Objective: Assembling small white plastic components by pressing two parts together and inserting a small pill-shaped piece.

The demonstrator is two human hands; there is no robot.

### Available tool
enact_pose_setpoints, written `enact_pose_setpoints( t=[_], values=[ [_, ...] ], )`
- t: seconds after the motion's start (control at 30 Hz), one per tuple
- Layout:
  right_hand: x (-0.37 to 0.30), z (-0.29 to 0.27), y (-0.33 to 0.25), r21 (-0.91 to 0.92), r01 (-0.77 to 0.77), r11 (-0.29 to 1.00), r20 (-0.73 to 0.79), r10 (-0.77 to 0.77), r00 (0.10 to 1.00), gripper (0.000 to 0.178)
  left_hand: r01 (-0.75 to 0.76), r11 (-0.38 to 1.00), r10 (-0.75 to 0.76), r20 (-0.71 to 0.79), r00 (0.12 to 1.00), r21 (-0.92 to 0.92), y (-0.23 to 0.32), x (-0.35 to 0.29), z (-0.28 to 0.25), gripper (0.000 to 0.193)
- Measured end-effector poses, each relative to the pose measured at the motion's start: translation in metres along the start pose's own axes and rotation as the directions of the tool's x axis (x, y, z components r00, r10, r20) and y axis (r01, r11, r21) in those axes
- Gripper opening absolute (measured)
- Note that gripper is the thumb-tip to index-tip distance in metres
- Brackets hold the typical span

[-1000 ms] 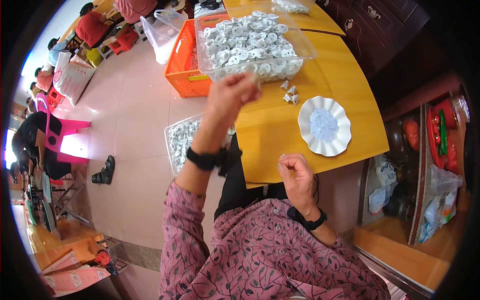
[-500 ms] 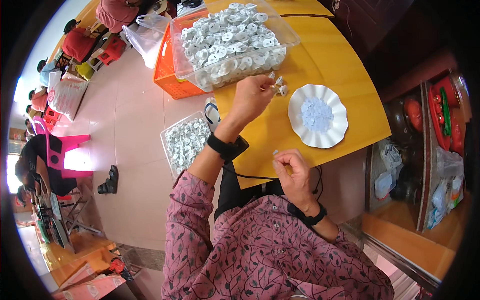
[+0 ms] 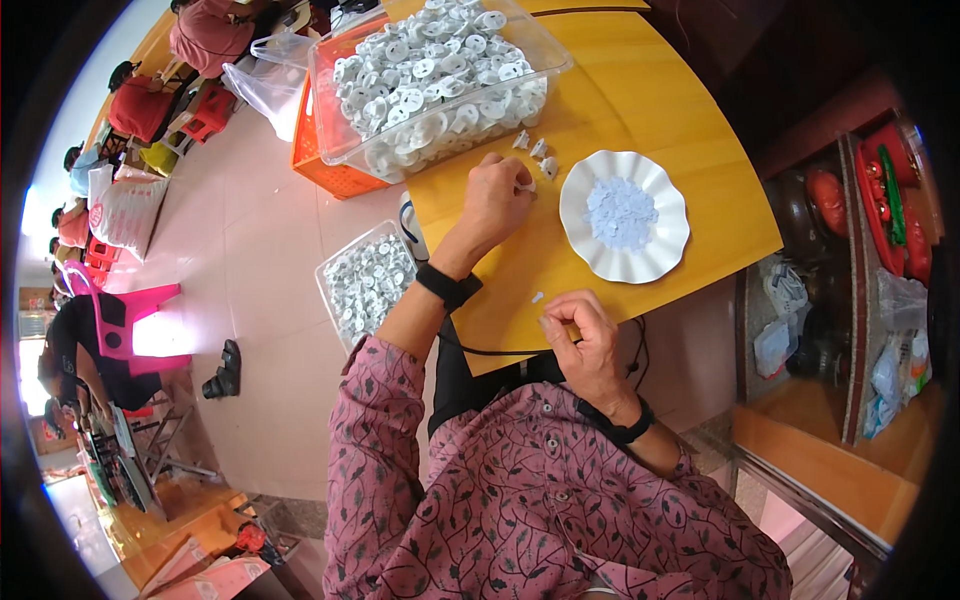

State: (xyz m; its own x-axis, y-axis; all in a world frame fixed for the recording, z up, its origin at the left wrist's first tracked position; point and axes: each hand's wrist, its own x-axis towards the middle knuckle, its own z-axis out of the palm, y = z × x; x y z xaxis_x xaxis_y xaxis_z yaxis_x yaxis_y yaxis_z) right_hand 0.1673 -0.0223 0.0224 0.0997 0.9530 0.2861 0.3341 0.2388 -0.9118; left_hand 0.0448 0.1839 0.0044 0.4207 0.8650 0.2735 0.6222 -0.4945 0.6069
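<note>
My left hand is over the table's left part, thumb and fingers closed on a small white plastic part, mostly hidden by the fingers. Just beyond it, several loose white plastic parts lie on the yellow table. At the near table edge my right hand has its thumb and forefinger curled together; whatever is between them is too small to make out. A tiny pale piece shows on the table by those fingertips. To the right sits a white scalloped plate heaped with thin pale-blue pieces.
A clear bin piled with white parts rests on an orange crate at the table's left. Another clear box of parts stands lower left. A black cable crosses the near edge. Shelves stand right; people sit far left.
My left hand has drawn back toward me from the loose parts, with a white part in its fingers. The right hand has stayed almost in place. The whole view has shifted slightly.
</note>
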Motion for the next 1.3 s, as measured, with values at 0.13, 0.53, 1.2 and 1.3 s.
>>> enact_pose_setpoints(
  t=[0.13,0.53,1.2,1.3],
  values=[
    [0.000,0.000,0.000,-0.012,-0.010,1.000,-0.004,0.010,1.000,0.010,0.167,0.844,-0.120,0.123,0.985,-0.509,0.020,-0.024,-0.027,0.024],
    [0.005,-0.001,-0.013,-0.045,0.020,0.999,-0.044,-0.022,0.999,0.009,0.353,0.157,-0.113,0.338,0.934,-0.922,0.061,-0.096,-0.067,0.043],
    [0.006,-0.014,-0.009,-0.126,0.124,0.984,-0.107,-0.137,0.985,0.012,0.341,-0.196,-0.296,0.387,0.873,-0.919,0.068,-0.151,-0.016,0.028],
    [0.008,-0.033,0.009,-0.384,0.125,0.915,-0.127,-0.186,0.974,0.014,0.313,-0.188,-0.351,0.361,0.864,-0.931,0.072,-0.154,-0.019,0.026]
  ],
)
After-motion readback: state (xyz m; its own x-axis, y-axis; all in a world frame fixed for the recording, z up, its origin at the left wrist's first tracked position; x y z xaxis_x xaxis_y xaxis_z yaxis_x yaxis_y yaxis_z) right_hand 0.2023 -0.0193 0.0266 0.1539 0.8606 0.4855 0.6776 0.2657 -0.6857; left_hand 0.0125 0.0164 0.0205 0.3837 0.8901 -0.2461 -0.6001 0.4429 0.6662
